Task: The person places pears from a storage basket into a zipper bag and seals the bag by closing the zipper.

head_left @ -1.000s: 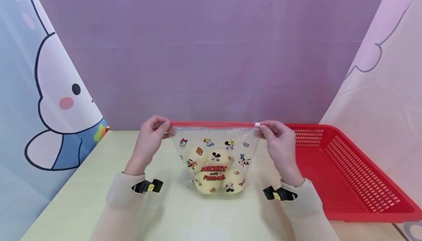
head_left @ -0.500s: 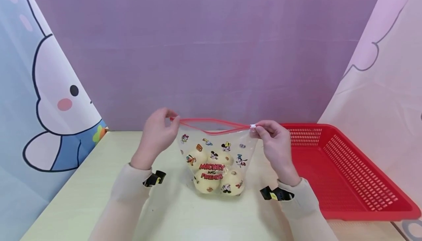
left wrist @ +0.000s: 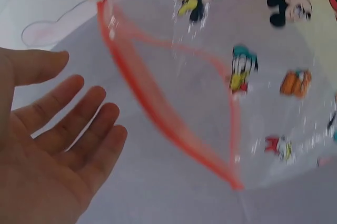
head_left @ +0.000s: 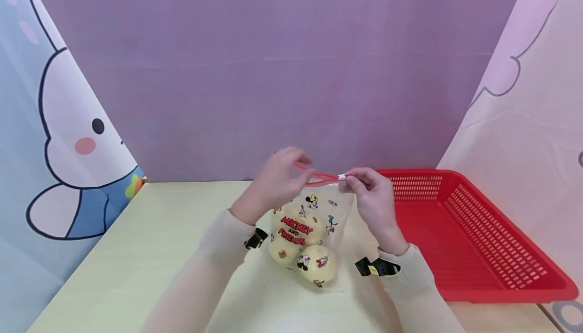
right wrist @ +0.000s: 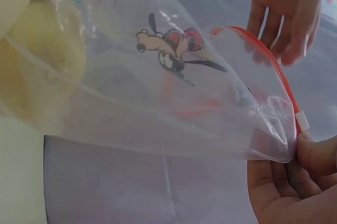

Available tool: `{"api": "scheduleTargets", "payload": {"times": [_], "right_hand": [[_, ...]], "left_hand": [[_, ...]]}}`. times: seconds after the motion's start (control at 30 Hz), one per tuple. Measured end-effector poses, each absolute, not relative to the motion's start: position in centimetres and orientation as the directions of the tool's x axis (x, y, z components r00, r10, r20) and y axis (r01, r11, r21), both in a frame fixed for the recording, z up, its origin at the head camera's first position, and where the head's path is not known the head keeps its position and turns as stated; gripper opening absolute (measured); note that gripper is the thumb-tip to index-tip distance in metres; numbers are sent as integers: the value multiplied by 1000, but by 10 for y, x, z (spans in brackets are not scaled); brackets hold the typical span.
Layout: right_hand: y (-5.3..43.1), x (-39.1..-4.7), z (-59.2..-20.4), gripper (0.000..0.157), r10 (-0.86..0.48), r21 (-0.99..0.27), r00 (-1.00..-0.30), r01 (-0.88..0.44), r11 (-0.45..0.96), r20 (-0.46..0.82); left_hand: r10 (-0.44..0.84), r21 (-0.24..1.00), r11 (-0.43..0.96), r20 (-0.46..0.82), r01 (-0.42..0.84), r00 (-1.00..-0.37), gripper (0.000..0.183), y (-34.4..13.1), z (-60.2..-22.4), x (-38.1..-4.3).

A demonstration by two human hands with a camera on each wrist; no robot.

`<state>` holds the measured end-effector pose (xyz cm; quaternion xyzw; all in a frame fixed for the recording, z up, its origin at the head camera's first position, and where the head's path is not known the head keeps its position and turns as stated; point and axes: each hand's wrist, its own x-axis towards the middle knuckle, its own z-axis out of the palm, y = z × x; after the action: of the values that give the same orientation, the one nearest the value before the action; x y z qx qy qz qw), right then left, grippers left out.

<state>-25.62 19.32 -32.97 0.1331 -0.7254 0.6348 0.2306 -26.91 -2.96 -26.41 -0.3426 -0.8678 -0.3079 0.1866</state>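
Note:
A clear zip bag with cartoon prints and a red zip edge hangs at the middle of the table, its mouth partly parted. Several pale yellow round things sit in its bottom. At the right end of the zip, my right hand pinches the bag's corner beside the white slider. My left hand is over the left part of the bag's mouth and hides some of it. The left wrist view shows that hand with fingers spread and relaxed, apart from the red edge.
A red plastic basket with perforated sides stands on the right of the pale yellow-green table. A purple-grey curtain rises behind, with cartoon-printed cloths at either side.
My left hand has let go of the bag's left corner and moved right across its mouth. The zip edge has parted and the bag has turned. My right hand keeps its pinch, shifted slightly left.

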Motion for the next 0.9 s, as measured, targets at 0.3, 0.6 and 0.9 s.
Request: {"api": "scheduleTargets", "payload": {"times": [0.3,0.6,0.9], "right_hand": [[193,-255,-327,11,99,-852,-848,-508,128,520],[191,-251,-326,10,117,-825,-829,-509,245,546],[190,-250,-324,8,132,-799,-810,-513,314,572]], "left_hand": [[572,407,537,468,739,-674,20,5,-272,-279],[580,491,501,420,713,-698,9,16,-277,-285],[587,494,510,399,704,-705,8,20,-277,-285]]}}
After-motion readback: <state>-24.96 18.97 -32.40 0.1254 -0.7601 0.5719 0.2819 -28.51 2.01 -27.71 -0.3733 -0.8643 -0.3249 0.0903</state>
